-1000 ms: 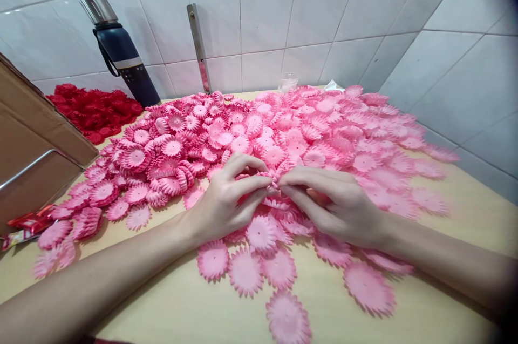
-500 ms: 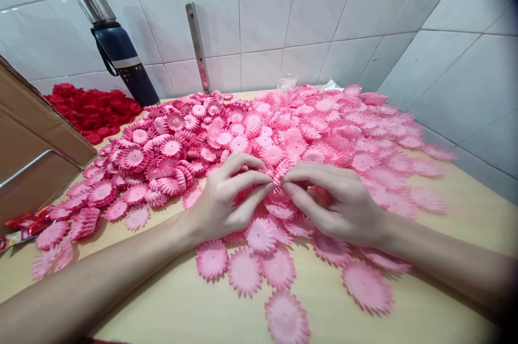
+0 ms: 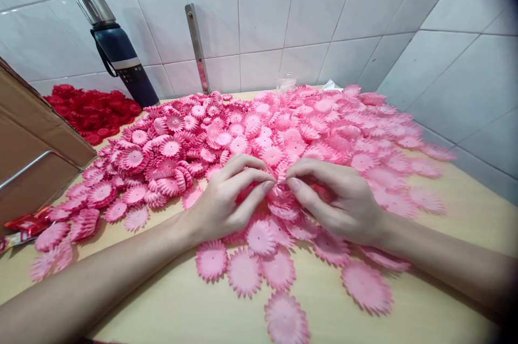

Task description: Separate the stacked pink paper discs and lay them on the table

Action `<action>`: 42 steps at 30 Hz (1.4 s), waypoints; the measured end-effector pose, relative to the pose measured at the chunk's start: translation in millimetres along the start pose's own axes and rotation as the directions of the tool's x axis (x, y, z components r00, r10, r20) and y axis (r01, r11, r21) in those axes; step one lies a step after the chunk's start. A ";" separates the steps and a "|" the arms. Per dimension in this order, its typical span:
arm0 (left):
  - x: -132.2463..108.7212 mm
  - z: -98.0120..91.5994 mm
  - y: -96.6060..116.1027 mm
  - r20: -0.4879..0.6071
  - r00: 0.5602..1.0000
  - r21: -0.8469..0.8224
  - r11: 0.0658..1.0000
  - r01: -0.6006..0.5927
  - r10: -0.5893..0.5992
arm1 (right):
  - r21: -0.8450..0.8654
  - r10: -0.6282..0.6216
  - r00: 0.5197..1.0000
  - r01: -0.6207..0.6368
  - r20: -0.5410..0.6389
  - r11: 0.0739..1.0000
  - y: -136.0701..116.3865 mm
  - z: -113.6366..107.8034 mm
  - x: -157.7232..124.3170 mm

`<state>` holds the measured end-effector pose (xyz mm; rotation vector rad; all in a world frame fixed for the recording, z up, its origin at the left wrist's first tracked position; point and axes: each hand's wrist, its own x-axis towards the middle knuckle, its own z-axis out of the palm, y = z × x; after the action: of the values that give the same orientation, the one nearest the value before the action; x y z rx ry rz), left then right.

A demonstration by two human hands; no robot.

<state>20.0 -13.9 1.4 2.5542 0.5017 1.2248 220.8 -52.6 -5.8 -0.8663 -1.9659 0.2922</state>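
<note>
Pink scalloped discs (image 3: 238, 144) lie in a wide heap over the table, darker pink on the left and paler on the right. Just in front of the heap's middle, my left hand (image 3: 238, 190) pinches with thumb and forefinger at the edge of a small pink piece (image 3: 280, 184). Facing it from the right, my right hand (image 3: 334, 198) has its thumb and forefinger pressed together at the piece's other side. The piece blends with the discs behind it. Several loose discs (image 3: 244, 272) lie flat below my hands.
A dark blue bottle (image 3: 127, 66) leans at the back left beside a pile of red pieces (image 3: 89, 112). A cardboard box (image 3: 36, 144) stands at the left edge, with shiny wrappers (image 3: 28, 225) below it. Near the tiled wall are a metal strip (image 3: 197, 47) and a clear cup (image 3: 286, 82).
My right hand has moved slightly to the right, so the fingertips of my two hands are a little farther apart. My left hand has hardly moved.
</note>
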 end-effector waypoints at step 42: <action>-2.4 2.5 -3.8 -0.014 0.999 0.032 0.998 -0.045 0.046 | -0.001 -0.085 0.996 0.085 0.040 0.996 3.6 2.7 0.9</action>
<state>19.9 -11.6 -3.1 2.5982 0.4718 1.2613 219.9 -49.1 -8.5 -0.7815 -2.0348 0.2595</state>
